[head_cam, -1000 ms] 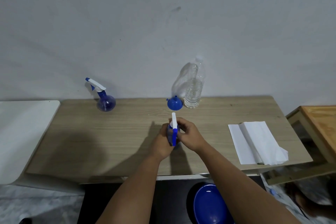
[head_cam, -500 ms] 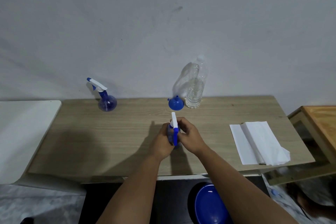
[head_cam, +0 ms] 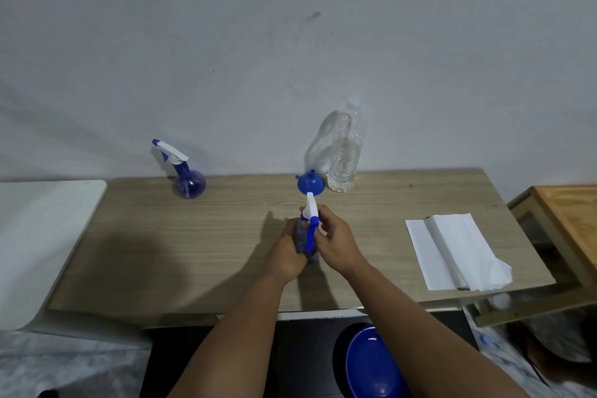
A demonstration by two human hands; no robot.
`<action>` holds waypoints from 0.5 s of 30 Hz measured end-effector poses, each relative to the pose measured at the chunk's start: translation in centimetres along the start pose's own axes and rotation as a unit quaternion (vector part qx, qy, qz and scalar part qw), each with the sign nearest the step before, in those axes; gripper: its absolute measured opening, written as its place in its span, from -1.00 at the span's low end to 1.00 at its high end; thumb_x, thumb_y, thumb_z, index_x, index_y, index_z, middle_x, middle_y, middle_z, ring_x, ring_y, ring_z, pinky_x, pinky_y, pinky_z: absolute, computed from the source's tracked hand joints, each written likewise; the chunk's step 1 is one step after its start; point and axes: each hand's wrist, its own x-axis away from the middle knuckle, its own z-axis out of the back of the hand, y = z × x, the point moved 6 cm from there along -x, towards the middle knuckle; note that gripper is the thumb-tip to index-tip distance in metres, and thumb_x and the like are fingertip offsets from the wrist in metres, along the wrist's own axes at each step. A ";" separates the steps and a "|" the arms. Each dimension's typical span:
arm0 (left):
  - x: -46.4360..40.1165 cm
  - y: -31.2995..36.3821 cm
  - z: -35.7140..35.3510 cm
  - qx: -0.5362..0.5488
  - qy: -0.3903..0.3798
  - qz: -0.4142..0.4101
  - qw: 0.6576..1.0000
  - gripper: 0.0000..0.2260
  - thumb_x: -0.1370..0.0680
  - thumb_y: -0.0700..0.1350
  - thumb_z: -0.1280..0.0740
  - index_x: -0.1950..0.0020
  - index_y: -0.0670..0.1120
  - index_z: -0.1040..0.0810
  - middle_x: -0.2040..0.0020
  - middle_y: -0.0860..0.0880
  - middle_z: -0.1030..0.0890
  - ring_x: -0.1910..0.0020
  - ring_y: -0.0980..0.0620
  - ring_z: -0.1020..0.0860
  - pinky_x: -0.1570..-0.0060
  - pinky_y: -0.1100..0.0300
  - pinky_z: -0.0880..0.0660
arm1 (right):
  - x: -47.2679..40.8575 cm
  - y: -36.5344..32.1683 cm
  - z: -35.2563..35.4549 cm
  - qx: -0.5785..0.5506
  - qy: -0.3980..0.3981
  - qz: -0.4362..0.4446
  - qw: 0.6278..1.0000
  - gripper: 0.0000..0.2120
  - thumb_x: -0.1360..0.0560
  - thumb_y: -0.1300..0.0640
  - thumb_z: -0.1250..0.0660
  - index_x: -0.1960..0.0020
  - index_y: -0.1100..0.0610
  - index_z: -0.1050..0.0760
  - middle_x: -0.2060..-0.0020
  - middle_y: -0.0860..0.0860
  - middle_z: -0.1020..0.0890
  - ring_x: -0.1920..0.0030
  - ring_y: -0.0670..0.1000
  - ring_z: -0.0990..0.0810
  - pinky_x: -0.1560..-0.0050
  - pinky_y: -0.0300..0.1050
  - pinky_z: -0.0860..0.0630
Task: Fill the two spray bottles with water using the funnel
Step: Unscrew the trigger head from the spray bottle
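Blue spray bottle (head_cam: 305, 236) in both hands

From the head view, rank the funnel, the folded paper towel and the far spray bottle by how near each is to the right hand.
Nearest to farthest from the right hand:
1. Funnel, just beyond the hand, mouth down beside the water bottle.
2. Folded paper towel, off to the right near the table edge.
3. Far spray bottle, at the back left by the wall.

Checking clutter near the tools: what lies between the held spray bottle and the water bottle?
In the head view, only the blue funnel sits between the held spray bottle and the water bottle.
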 end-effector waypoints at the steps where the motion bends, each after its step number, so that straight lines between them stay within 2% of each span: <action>1: 0.2 0.3 0.0 0.006 -0.002 -0.011 1.000 -0.72 -0.55 -0.31 -0.40 -0.19 -0.07 -0.46 0.01 -0.04 -0.64 0.11 0.02 -0.66 0.18 0.09 -0.66 | -0.2 -1.0 0.2 -0.012 0.013 0.005 1.000 -0.66 -0.63 0.29 -0.36 -0.27 -0.07 -0.61 -0.10 -0.14 -0.73 -0.17 -0.09 -0.69 -0.22 -0.10 -0.61; 3: 0.0 0.4 -0.1 -0.008 -0.001 -0.033 0.999 -0.77 -0.55 -0.34 -0.39 -0.10 -0.10 -0.46 0.07 -0.13 -0.57 0.19 -0.02 -0.60 0.27 0.18 -0.58 | -1.1 -3.8 1.1 -0.053 0.051 0.027 0.997 -0.67 -0.62 0.28 -0.39 -0.21 -0.11 -0.62 -0.10 -0.15 -0.75 -0.19 -0.10 -0.70 -0.24 -0.11 -0.61; 4: 0.0 0.5 -0.3 -0.018 -0.006 -0.025 1.000 -0.76 -0.53 -0.31 -0.42 -0.09 -0.08 -0.45 0.08 -0.11 -0.55 0.19 -0.02 -0.57 0.25 0.22 -0.56 | -1.7 -5.6 1.9 -0.077 0.075 0.044 0.993 -0.72 -0.62 0.28 -0.40 -0.19 -0.07 -0.63 -0.08 -0.12 -0.75 -0.18 -0.10 -0.71 -0.22 -0.12 -0.62; 6: 0.0 0.2 -0.4 0.002 -0.004 0.019 1.000 -0.65 -0.49 -0.27 -0.48 -0.15 -0.02 -0.43 0.07 0.05 -0.60 0.12 0.06 -0.59 0.16 0.37 -0.51 | -2.8 -8.7 4.2 -0.125 0.126 0.065 0.982 -0.80 -0.63 0.30 -0.39 -0.14 0.04 -0.63 -0.02 -0.02 -0.75 -0.10 -0.08 -0.74 -0.10 -0.19 -0.63; 8: 0.4 0.3 -0.2 0.013 0.009 0.031 0.999 -0.59 -0.46 -0.23 -0.51 -0.19 0.01 -0.42 0.01 0.13 -0.62 0.04 0.12 -0.61 0.12 0.46 -0.44 | -3.9 -11.1 6.9 -0.127 0.165 0.090 0.974 -0.84 -0.60 0.28 -0.40 -0.11 0.07 -0.64 0.06 0.03 -0.74 -0.01 0.02 -0.76 -0.03 -0.12 -0.65; 10: 0.5 0.4 -0.1 0.015 0.012 0.020 1.000 -0.58 -0.45 -0.23 -0.51 -0.20 0.01 -0.43 -0.04 0.07 -0.64 -0.01 0.05 -0.62 0.08 0.41 -0.46 | -4.6 -11.9 9.1 -0.079 0.186 0.109 0.973 -0.85 -0.55 0.24 -0.40 -0.10 0.12 -0.64 0.13 0.01 -0.72 0.07 0.09 -0.74 -0.04 -0.02 -0.66; 12: 0.5 0.5 0.0 0.011 0.012 0.015 1.000 -0.56 -0.45 -0.18 -0.53 -0.23 0.05 -0.43 -0.09 0.06 -0.64 -0.05 0.04 -0.62 -0.01 0.29 -0.49 | -4.7 -10.5 10.1 -0.008 0.189 0.084 0.978 -0.96 -0.54 0.13 -0.41 0.03 0.09 -0.61 0.26 0.00 -0.65 0.22 0.04 -0.64 0.09 -0.05 -0.59; 14: 0.6 0.3 0.1 0.013 0.010 0.016 1.000 -0.52 -0.42 -0.04 -0.54 -0.25 0.12 -0.41 -0.13 0.08 -0.63 -0.08 0.06 -0.62 -0.10 0.14 -0.52 | -4.0 -6.6 10.3 0.095 0.183 0.004 0.978 -0.81 -0.52 -0.02 -0.39 0.16 0.08 -0.55 0.35 0.00 -0.60 0.31 0.00 -0.51 0.19 -0.06 -0.48; 15: 0.5 0.1 0.2 0.014 0.008 0.015 1.000 -0.51 -0.39 0.03 -0.54 -0.24 0.16 -0.41 -0.13 0.10 -0.63 -0.09 0.05 -0.62 -0.14 0.08 -0.54 | -3.4 -4.1 10.3 0.155 0.165 -0.045 0.973 -0.75 -0.51 -0.07 -0.39 0.18 0.10 -0.54 0.36 0.00 -0.60 0.30 0.04 -0.54 0.20 -0.04 -0.47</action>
